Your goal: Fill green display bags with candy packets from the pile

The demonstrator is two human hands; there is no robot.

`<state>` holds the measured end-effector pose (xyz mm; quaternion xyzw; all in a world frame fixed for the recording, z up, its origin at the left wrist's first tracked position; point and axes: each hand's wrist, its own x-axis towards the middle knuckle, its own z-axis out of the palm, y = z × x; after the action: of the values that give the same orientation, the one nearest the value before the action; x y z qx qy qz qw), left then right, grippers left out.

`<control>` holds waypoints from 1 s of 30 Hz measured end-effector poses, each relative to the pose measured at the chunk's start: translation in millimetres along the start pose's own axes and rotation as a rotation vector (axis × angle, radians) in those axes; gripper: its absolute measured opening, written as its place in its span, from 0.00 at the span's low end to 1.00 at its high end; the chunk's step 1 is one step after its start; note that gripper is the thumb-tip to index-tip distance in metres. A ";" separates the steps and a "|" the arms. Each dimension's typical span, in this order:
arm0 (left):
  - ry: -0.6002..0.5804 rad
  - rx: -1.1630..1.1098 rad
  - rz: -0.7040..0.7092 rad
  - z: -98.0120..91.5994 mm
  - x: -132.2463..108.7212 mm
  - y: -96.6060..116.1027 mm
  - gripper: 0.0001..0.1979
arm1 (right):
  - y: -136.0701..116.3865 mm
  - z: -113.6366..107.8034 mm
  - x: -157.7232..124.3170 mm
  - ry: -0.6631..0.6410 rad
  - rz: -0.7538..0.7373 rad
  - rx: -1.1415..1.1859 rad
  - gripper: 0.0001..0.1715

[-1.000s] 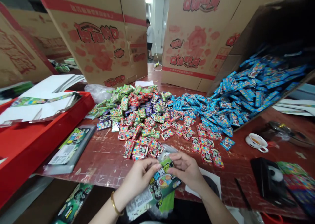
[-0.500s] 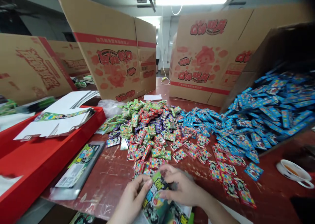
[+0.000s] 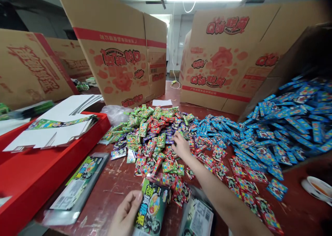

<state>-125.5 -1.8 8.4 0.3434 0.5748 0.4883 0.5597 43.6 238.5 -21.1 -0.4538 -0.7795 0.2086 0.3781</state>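
Note:
Near the table's front edge, my left hand (image 3: 127, 213) grips a green and black candy bag (image 3: 151, 206), its thumb across the printed front and its clear top edge pointing away from me. My right hand (image 3: 181, 146) is stretched out over the heap of small candy packets (image 3: 153, 132), fingers bent together and down among purple and green ones. What lies between those fingertips is too small to make out. Under my right forearm lies another printed bag (image 3: 198, 217) in clear plastic. Small red packets (image 3: 178, 187) lie just beyond the held bag.
Blue packets (image 3: 298, 125) spill from a tipped carton at right. A white cup (image 3: 315, 187) of brown liquid stands at the right edge. On the left are a red tray (image 3: 85, 149) with white card sheets and a stack of flat bags (image 3: 77, 184). Tall cartons (image 3: 124, 56) stand behind.
My right hand has left the candy bag and moved forward to the heap. My left hand still holds the bag, now more upright and shifted slightly left.

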 end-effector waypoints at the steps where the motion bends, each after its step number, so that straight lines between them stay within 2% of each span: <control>1: -0.001 0.006 0.001 1.3 1.5 -2.0 0.19 | 5.0 -8.3 -10.9 0.000 0.006 0.017 0.09; 6: -0.025 0.065 0.060 12.4 11.6 -11.2 0.20 | 31.1 -60.7 -84.5 0.019 0.112 0.043 0.10; 9: -0.040 0.109 0.084 16.0 11.2 -12.6 0.19 | 38.1 -92.6 -128.1 0.000 0.097 -0.013 0.07; 12: -0.048 0.112 0.062 15.9 6.1 -13.5 0.19 | 38.6 -115.6 -152.7 -0.256 0.010 -0.031 0.06; 13: -0.050 0.109 0.052 16.5 4.3 -14.1 0.19 | 38.3 -119.0 -154.4 -0.325 0.032 -0.024 0.06; 15: -0.058 0.101 0.038 20.5 1.7 -16.0 0.19 | 38.7 -117.1 -148.0 -0.316 0.188 -0.035 0.10; 18: -0.084 0.121 0.055 32.1 0.2 -19.5 0.18 | 42.7 -95.8 -123.4 -0.118 0.451 -0.122 0.18; 21: -0.088 0.173 0.113 42.7 -0.5 -22.5 0.17 | 47.9 -68.8 -101.5 -0.066 0.554 -0.128 0.33; 23: -0.084 0.183 0.127 46.1 -1.5 -23.8 0.16 | 50.4 -56.6 -94.4 -0.061 0.593 -0.074 0.37; 26: -0.081 0.178 0.114 46.9 -3.0 -24.4 0.17 | 52.1 -50.0 -92.0 -0.056 0.592 0.077 0.33; 30: -0.084 0.170 0.112 44.0 -3.5 -24.3 0.17 | 49.3 -57.7 -93.0 0.042 0.546 0.321 0.23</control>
<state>-78.3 -4.3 -9.0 0.4415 0.5701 0.4535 0.5238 143.7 181.7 -55.1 -0.5850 -0.5779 0.4134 0.3912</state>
